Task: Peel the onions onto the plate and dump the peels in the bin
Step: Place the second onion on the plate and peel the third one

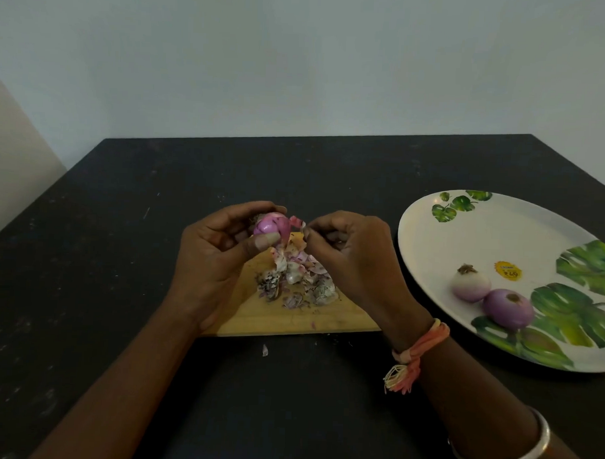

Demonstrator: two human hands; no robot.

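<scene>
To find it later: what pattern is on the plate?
The plate shows green leaves on white, clearest in the head view.

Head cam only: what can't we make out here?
Bin: nowhere in the head view.
Plate: cut off by the right edge, head view.
Sticker on it: print too small and blurred.
Onion: partly covered by fingers of the left hand; remaining skin unclear.
Peel strip: its end hidden inside the right hand pinch.
</scene>
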